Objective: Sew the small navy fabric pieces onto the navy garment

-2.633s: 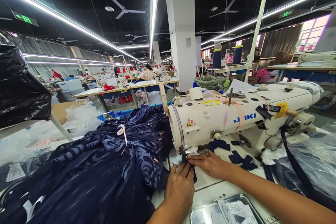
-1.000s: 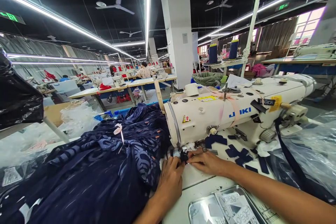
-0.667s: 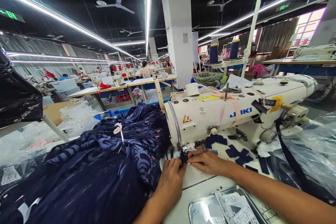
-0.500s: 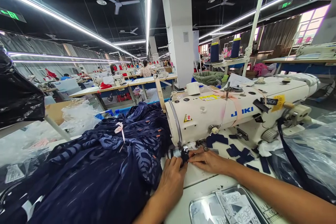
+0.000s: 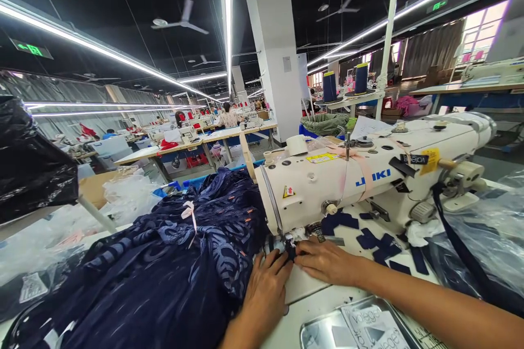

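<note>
Apparently mid-stitch — left hand (image 5: 265, 288) and right hand (image 5: 329, 263), both half-open, press dark cloth (image 5: 291, 252) at the sewing machine (image 5: 311, 196) — navy pieces (image 5: 383, 250) lie loose.

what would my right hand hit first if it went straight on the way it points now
Your right hand would probably meet the dark cloth at its fingertips first, near the presser foot, though depth is unclear there.
</note>
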### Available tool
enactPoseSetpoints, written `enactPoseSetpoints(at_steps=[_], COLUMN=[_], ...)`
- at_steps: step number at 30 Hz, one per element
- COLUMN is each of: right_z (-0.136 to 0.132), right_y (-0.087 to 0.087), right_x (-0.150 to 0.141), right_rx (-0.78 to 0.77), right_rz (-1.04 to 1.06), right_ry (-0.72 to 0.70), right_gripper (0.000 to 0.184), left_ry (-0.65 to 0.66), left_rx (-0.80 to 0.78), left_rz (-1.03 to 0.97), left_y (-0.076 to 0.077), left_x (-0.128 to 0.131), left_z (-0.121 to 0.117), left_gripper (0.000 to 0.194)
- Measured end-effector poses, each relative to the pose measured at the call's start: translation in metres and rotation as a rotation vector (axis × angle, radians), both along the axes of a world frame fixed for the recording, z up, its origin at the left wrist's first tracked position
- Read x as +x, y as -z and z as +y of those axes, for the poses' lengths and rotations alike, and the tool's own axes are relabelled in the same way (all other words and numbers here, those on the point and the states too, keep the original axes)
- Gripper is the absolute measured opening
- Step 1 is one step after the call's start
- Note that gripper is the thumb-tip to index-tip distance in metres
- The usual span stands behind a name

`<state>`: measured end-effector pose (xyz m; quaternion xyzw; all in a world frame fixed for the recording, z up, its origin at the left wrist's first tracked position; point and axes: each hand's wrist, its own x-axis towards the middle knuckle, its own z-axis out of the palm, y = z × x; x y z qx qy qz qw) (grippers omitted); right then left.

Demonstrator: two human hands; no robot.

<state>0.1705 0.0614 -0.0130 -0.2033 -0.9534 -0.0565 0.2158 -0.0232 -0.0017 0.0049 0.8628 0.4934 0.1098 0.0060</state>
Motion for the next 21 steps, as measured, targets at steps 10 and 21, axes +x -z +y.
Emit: enactPoseSetpoints(at_steps=[10, 21], right_z=[-0.0014, -0.0014], right_y=[0.0018, -0.0014], right_x=[-0.002, -0.0037], right_rx=[0.05, -0.018], right_rz=[0.049, -0.023], right_ry=[0.003, 0.057], right_gripper=[0.023, 0.023], left_ry=[-0.003, -0.046], left_rx=[-0.041, -0.095], left_rz=[0.001, -0.014], left_y=[-0.0019, -0.0086], left_x=[-0.0008, 0.0021], left_z=[0.0051, 0.0058], left_gripper=[0.062, 0.064])
